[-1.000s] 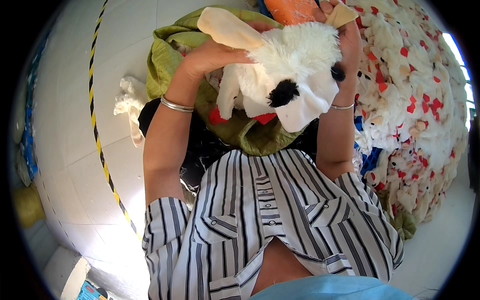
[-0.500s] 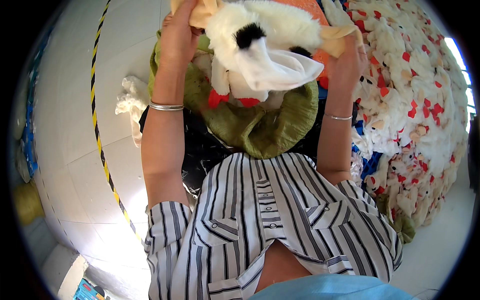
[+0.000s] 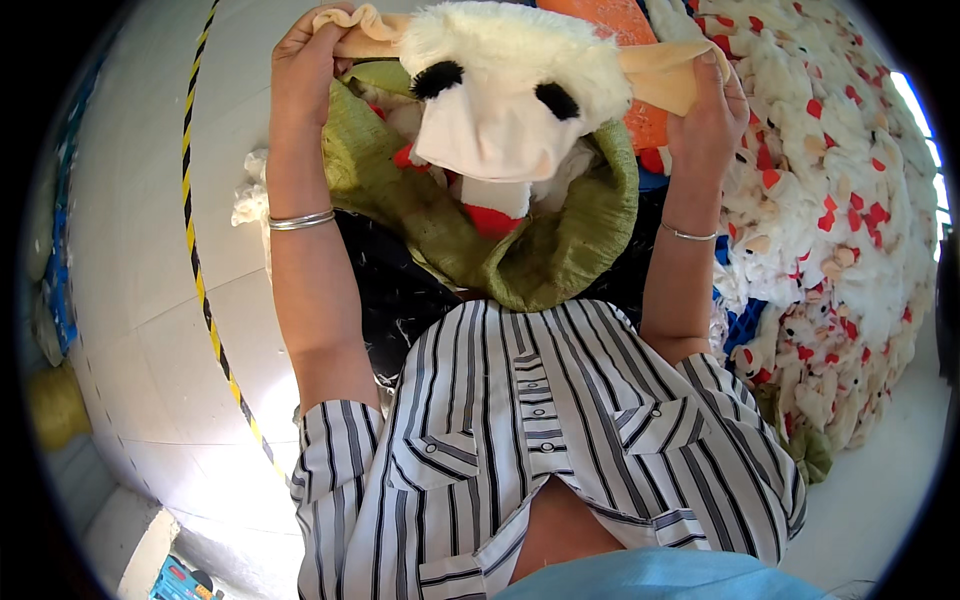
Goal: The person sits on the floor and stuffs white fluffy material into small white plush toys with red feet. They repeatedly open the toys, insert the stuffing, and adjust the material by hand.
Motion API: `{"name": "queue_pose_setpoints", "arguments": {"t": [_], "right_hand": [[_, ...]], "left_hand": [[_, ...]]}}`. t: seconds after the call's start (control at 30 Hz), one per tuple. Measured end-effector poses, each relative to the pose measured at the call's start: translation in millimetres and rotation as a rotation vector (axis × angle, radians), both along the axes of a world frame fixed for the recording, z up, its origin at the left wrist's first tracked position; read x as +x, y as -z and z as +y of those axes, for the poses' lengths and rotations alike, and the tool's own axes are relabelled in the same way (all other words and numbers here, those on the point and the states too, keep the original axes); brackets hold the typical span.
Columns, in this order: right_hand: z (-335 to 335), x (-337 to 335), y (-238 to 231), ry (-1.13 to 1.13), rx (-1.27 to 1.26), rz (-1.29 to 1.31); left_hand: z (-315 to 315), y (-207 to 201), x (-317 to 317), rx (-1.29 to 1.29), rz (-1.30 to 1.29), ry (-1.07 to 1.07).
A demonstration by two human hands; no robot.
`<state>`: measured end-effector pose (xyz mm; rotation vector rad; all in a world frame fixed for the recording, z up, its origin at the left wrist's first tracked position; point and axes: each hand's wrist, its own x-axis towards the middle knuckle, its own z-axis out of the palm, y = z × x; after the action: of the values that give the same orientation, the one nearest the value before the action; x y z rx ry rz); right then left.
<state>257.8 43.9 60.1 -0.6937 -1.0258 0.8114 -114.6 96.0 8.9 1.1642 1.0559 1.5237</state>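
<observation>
Stretched between my hands is an unstuffed plush animal skin (image 3: 510, 60), white and furry, with black eye patches, a smooth pale muzzle and peach ears. My left hand (image 3: 308, 55) pinches one ear at the upper left. The other ear is gripped by my right hand (image 3: 708, 105) at the upper right. Below the muzzle hang white pieces with red ends; whether they belong to this skin I cannot tell. An olive-green sack (image 3: 540, 265) lies rolled open under it, in front of my body, with more white and red fabric inside.
A large heap of white plush skins with red parts (image 3: 830, 220) rises on the right. Behind the held skin is an orange sheet (image 3: 640, 120). White fluffy fabric (image 3: 252, 190) lies left of the sack. Yellow-black tape (image 3: 203, 290) runs along the tiled floor.
My left hand has moved left and slightly down, pulling the ears wider apart. The plush face has turned from tilted to nearly level, with both eye patches now fully showing.
</observation>
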Motion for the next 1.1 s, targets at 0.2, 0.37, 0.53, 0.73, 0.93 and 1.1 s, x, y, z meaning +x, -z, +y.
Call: {"name": "queue_pose_setpoints", "arguments": {"t": [0.2, 0.37, 0.53, 0.73, 0.93, 1.1], "right_hand": [[2, -25, -15, -0.050, -0.084, -0.277], [7, -65, -40, -0.141, -0.089, -0.350], [13, -57, -43, 0.118, 0.012, -0.378], [-23, -76, 27, -0.066, -0.199, -0.620], [-27, -84, 38, -0.095, -0.264, -0.459], [-29, -87, 41, -0.314, -0.436, -0.400]], "left_hand": [[4, 14, 33, 0.232, 0.641, -0.141], [-43, -8, 111, 0.457, 0.804, 0.247], [-25, 3, 105, -0.047, 0.662, 0.356], [-25, -3, 105, -0.065, -0.339, 0.462], [-24, -4, 99, -0.150, -0.389, 0.461], [-28, -7, 106, -0.134, -0.483, 0.369]]}}
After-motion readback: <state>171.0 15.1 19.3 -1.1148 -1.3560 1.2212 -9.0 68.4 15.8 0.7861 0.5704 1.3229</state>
